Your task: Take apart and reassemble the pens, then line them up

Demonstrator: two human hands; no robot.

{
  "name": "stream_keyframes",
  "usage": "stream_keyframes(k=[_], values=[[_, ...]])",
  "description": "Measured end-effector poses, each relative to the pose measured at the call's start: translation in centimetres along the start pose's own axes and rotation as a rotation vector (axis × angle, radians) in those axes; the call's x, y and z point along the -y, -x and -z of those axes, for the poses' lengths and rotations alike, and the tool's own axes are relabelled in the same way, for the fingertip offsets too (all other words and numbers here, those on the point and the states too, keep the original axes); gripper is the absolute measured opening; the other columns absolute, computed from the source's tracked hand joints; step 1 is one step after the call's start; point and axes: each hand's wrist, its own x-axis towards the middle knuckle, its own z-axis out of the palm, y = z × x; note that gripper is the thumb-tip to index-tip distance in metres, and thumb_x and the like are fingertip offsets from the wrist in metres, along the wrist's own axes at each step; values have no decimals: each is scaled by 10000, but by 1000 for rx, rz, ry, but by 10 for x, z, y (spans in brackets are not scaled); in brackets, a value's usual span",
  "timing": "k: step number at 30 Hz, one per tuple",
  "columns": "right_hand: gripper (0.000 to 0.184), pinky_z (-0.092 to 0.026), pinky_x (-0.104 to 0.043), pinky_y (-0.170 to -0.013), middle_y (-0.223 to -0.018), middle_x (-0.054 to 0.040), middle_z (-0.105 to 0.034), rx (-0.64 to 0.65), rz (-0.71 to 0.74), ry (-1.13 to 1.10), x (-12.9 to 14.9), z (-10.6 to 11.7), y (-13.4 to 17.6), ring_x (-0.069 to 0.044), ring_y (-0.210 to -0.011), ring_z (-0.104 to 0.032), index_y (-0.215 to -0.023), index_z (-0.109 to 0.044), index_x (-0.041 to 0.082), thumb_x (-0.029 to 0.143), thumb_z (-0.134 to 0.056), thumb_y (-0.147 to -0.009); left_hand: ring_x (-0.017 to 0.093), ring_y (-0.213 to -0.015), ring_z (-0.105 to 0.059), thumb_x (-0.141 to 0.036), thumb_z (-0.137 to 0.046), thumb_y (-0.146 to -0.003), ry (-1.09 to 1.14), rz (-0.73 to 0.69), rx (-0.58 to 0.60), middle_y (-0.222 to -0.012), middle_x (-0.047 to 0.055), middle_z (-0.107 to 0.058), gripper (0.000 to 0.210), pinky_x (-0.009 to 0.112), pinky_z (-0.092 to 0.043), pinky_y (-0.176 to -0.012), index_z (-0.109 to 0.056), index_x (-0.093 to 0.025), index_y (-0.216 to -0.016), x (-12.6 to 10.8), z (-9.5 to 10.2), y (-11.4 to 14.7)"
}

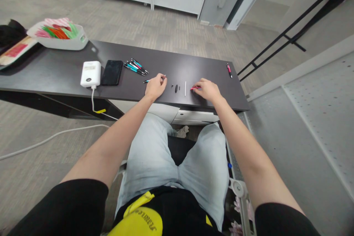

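Note:
My left hand (156, 86) is closed at the table's front edge, with the teal and black end of a pen (146, 81) sticking out on its left side. My right hand (207, 89) pinches a pink pen barrel (195, 87) close to the tabletop. Between the hands lie small pen parts: a thin white refill (185, 88), a black oval piece (176, 88), a tiny dark piece (179, 88) and another small dark piece (172, 85). The fingers partly hide what each hand grips.
Several pens (136, 67) lie in a pile left of centre, beside a black phone (112, 72) and a white power bank (90, 73) with a cable. One red pen (229, 70) rests near the right end. A white basket (65, 43) of colourful items stands far left on the dark table (171, 59).

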Motion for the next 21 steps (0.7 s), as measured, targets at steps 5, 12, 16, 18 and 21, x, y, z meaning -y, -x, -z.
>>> stream_keyframes(k=[5, 12, 16, 18, 21], values=[[312, -597, -451, -894, -1412, -180, -844, 161, 144, 334, 29, 32, -18, -411, -1296, -774, -1266, -971, 249, 260, -714, -1089, 329, -1163, -827, -324, -601, -1212, -102, -9, 56, -1149, 107, -894, 252, 387, -549, -1021, -787, -237, -1359, -6, 3, 2], [337, -555, -434, -907, -1448, -170, -851, 224, 201, 464, 48, 53, -24, -382, -1308, -777, -1307, -955, 244, 224, -685, -1105, 347, -1263, -827, -343, -557, -1234, -183, -24, 95, -1207, 125, -904, 331, 402, -532, -1142, -802, -222, -1421, -12, 5, 5], [273, -549, -459, -986, -1351, -151, -882, 73, 130, 315, 23, 54, -19, -375, -1249, -785, -1249, -946, 256, 307, -717, -1109, 360, -1239, -825, -342, -591, -1219, -133, -22, 77, -1176, 134, -893, 286, 421, -521, -1156, -814, -230, -1358, -11, 3, 3], [211, -556, -456, -952, -1222, -139, -905, -43, 20, 140, 7, 46, -15, -367, -1150, -800, -1182, -932, 252, 325, -770, -1069, 376, -1201, -824, -333, -638, -1196, -66, -26, 45, -1105, 140, -879, 217, 439, -516, -1154, -817, -233, -1264, -8, 0, 2], [217, -581, -432, -894, -1047, -86, -905, -155, -147, -178, -13, 25, -8, -343, -1007, -819, -1211, -871, 267, 284, -763, -1023, 390, -1135, -812, -311, -700, -1155, 35, -42, 4, -950, 114, -830, 111, 461, -508, -1153, -786, -255, -1112, -5, -4, 0]])
